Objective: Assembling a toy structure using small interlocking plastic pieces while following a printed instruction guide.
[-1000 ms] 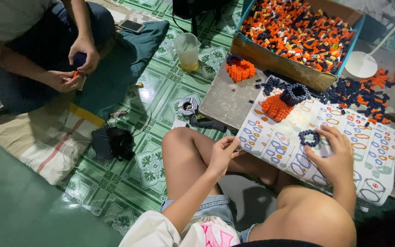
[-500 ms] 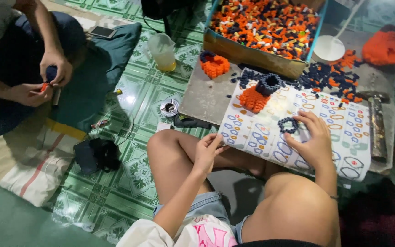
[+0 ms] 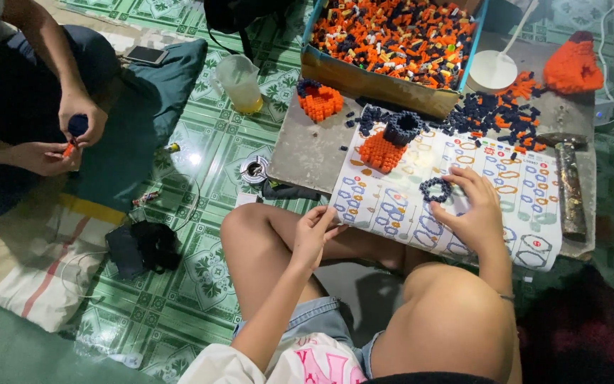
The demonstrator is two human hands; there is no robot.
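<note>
Small dark bead ring being worked on the pattern sheet

Nearest, the left hand (image 3: 315, 231) rests by the knee, fingers curled together; whether it pinches a piece I cannot tell. Beyond, the right hand (image 3: 472, 212) lies spread on the printed sheet (image 3: 392, 206), fingertips touching the dark ring (image 3: 435, 189). The ring looks light, knobbly and apt to come apart, best taken by its outer rim. Farther off, the box of orange and dark pieces (image 3: 392, 39) is cut off at the top.

We see a small ring of dark blue blocks (image 3: 435, 189) lying flat (a closed loop) on the printed pattern sheet (image 3: 392, 206), touching the right hand's fingertips (image 3: 456, 190).
</note>
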